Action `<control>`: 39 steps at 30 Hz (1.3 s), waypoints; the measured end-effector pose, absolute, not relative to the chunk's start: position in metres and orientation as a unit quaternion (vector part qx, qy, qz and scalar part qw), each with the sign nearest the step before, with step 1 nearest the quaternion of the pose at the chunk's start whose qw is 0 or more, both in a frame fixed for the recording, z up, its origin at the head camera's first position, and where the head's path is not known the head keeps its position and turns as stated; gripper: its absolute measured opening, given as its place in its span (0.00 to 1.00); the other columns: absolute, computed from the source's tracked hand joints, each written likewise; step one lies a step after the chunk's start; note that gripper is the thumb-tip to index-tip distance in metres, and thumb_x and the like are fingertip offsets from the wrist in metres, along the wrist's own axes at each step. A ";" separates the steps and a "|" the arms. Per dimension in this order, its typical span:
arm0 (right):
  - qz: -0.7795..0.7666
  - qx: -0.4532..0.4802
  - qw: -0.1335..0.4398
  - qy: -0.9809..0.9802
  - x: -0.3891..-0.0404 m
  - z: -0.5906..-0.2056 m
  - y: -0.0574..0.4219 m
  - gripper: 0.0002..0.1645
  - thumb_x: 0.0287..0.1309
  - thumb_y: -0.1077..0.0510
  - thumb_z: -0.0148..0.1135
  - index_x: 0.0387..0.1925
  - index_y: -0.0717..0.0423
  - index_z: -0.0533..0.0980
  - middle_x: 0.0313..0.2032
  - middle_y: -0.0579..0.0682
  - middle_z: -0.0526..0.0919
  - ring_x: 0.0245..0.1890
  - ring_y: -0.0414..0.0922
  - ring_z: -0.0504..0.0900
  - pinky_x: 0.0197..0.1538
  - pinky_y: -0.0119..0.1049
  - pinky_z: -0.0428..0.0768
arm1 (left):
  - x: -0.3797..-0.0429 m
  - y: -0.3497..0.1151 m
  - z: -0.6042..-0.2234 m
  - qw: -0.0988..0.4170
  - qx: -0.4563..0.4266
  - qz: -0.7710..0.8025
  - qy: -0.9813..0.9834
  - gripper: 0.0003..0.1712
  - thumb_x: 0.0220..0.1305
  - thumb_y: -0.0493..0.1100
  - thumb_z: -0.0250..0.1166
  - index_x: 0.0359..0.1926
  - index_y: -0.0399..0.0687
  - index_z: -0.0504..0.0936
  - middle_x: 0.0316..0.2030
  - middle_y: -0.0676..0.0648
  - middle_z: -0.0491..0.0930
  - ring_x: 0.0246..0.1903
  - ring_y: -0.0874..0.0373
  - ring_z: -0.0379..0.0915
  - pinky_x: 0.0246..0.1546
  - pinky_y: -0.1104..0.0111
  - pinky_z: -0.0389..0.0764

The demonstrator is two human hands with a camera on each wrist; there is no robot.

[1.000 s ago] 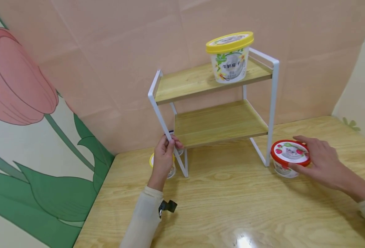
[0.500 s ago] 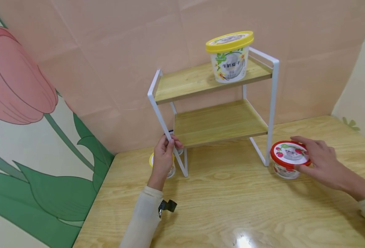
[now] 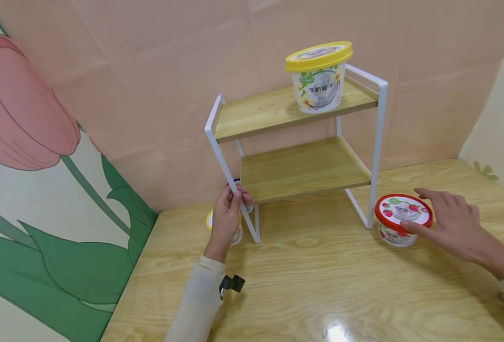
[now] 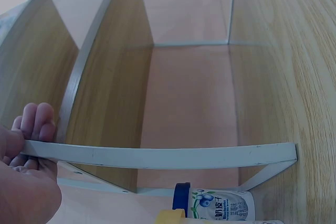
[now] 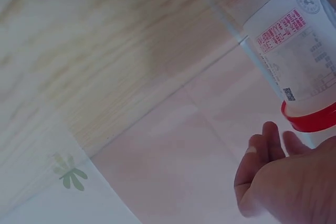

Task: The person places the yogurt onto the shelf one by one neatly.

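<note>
My left hand (image 3: 225, 216) grips the white front-left leg of a two-tier shelf rack (image 3: 292, 173), its fingers curled round the metal bar (image 4: 157, 156) in the left wrist view. Beside the rack's right side, a tub with a red lid (image 3: 403, 212) and strawberry print stands upright on the table. My right hand (image 3: 457, 225) is at that tub's right side, fingers loosely extended, with the thumb overlapping the lid's edge. In the right wrist view the hand (image 5: 286, 177) lies just beyond the tub's red rim (image 5: 315, 118).
A larger yellow-lidded tub (image 3: 319, 78) stands on the top shelf, right of centre. Behind my left hand are a small yellow-lidded tub (image 3: 236, 236) and a blue-lidded blueberry tub (image 4: 223, 204), partly hidden. A pink-covered wall (image 3: 183, 118) is close behind the rack.
My right hand has drawn back slightly to the right from the red-lidded tub, its forefinger now off the lid. The lid's print has turned a little. My left hand stays on the rack.
</note>
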State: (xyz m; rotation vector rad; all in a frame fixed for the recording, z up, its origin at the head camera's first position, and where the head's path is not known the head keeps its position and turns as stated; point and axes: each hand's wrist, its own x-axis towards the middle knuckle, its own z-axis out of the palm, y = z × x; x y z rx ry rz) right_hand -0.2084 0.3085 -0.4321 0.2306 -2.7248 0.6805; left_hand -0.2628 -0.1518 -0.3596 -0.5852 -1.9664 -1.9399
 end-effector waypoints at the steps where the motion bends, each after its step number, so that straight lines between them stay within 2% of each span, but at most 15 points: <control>1: 0.235 0.075 0.161 -0.956 -0.208 -0.432 0.309 0.54 0.55 0.37 0.67 0.72 0.62 0.56 0.62 0.75 0.60 0.59 0.75 0.53 0.46 0.68 0.53 | -0.263 -0.151 -0.359 0.159 -0.204 -0.677 -0.689 0.11 0.76 0.34 0.49 0.44 0.24 0.72 0.31 0.43 0.80 0.34 0.63 0.81 0.44 0.70 0.84; 6: 0.220 0.061 0.173 -0.958 -0.206 -0.433 0.306 0.55 0.47 0.33 0.72 0.66 0.63 0.62 0.58 0.74 0.63 0.56 0.73 0.57 0.45 0.65 0.54 | -0.263 -0.151 -0.359 0.160 -0.199 -0.669 -0.698 0.11 0.76 0.34 0.49 0.45 0.26 0.72 0.34 0.34 0.79 0.34 0.63 0.80 0.45 0.68 0.84; 10: 0.220 0.061 0.185 -0.956 -0.205 -0.433 0.303 0.56 0.43 0.34 0.75 0.63 0.63 0.64 0.56 0.72 0.64 0.54 0.71 0.58 0.45 0.64 0.54 | -0.262 -0.151 -0.358 0.157 -0.195 -0.667 -0.701 0.11 0.76 0.34 0.49 0.45 0.27 0.73 0.34 0.33 0.79 0.35 0.62 0.80 0.46 0.66 0.85; 19: 0.225 0.090 0.190 -0.951 -0.206 -0.433 0.307 0.52 0.46 0.39 0.75 0.65 0.62 0.65 0.56 0.71 0.65 0.53 0.70 0.60 0.45 0.62 0.54 | -0.263 -0.151 -0.359 0.159 -0.199 -0.672 -0.695 0.11 0.76 0.34 0.49 0.44 0.26 0.72 0.32 0.41 0.80 0.34 0.63 0.80 0.45 0.67 0.84; 31: 0.223 0.105 0.163 -0.955 -0.212 -0.436 0.313 0.58 0.51 0.41 0.70 0.74 0.61 0.54 0.59 0.73 0.64 0.56 0.72 0.58 0.48 0.66 0.56 | -0.263 -0.151 -0.360 0.161 -0.201 -0.669 -0.697 0.11 0.76 0.34 0.49 0.44 0.26 0.72 0.33 0.39 0.80 0.34 0.63 0.80 0.46 0.66 0.85; 35: 0.230 0.095 0.143 -0.958 -0.214 -0.436 0.315 0.60 0.49 0.38 0.72 0.73 0.64 0.55 0.59 0.75 0.65 0.56 0.72 0.59 0.48 0.67 0.58 | -0.263 -0.151 -0.360 0.160 -0.203 -0.671 -0.695 0.10 0.76 0.33 0.49 0.44 0.26 0.73 0.33 0.41 0.80 0.34 0.63 0.80 0.45 0.67 0.85; 39: 0.240 0.101 0.145 -0.955 -0.215 -0.436 0.316 0.58 0.45 0.38 0.75 0.69 0.65 0.60 0.57 0.73 0.70 0.53 0.69 0.63 0.47 0.65 0.60 | -0.263 -0.152 -0.360 0.162 -0.204 -0.670 -0.696 0.10 0.76 0.33 0.49 0.45 0.27 0.73 0.33 0.38 0.80 0.34 0.63 0.80 0.45 0.68 0.85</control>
